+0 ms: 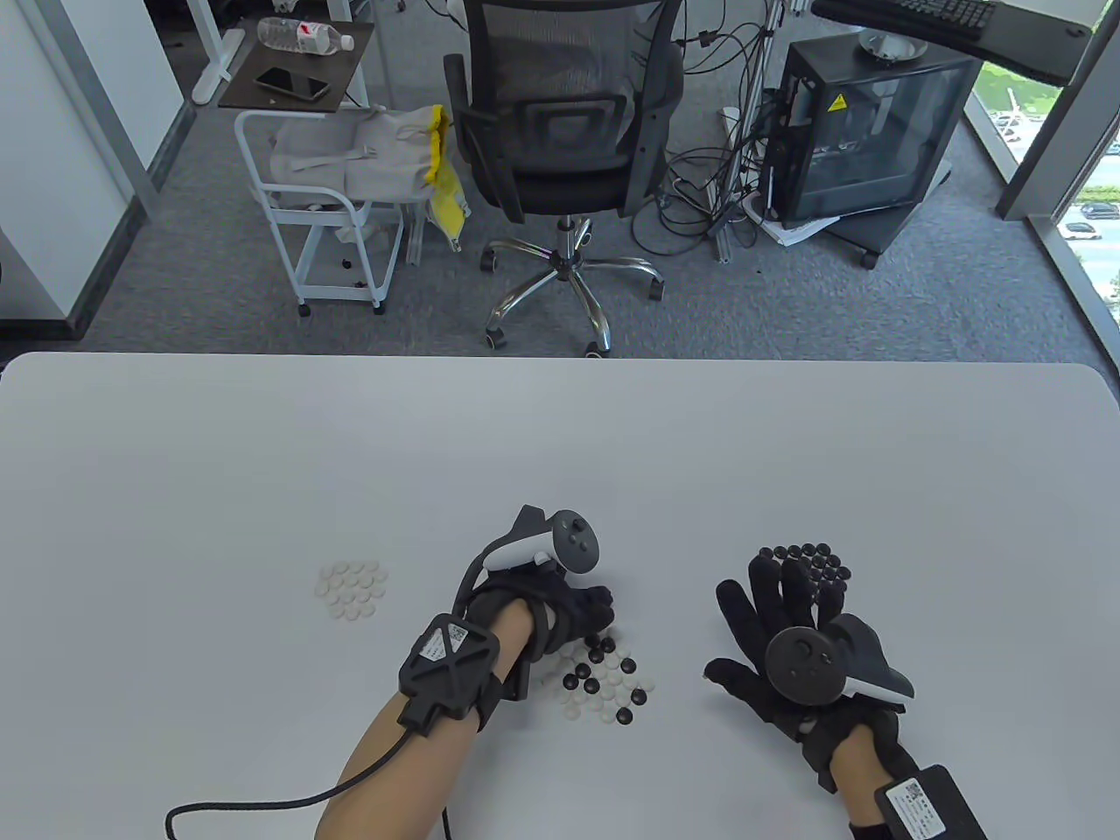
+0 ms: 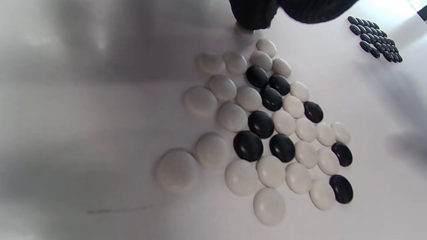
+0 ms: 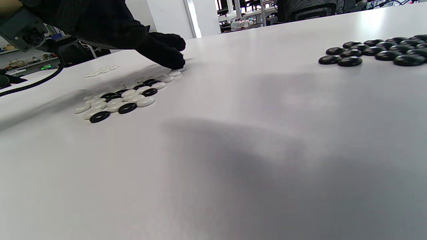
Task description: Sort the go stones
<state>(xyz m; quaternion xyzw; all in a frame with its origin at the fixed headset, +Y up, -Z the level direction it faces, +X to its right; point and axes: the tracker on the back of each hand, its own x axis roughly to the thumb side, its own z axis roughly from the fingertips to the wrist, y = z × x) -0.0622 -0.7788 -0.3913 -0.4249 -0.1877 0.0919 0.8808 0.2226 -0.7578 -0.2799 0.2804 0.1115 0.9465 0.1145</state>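
White table (image 1: 262, 455) carries a mixed Go stone pile (image 1: 604, 678) where the left hand (image 1: 569, 612) pinches a white stone (image 2: 243, 29), while the right hand (image 1: 787, 626) lies flat, fingers spread, beside sorted black stones (image 1: 809, 560).

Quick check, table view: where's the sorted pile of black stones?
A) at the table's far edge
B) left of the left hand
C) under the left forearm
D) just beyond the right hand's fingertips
D: the black stones lie grouped just past the spread fingers of the right hand, while the white pile sits to the left of the left hand, whose fingers are on the mixed pile.
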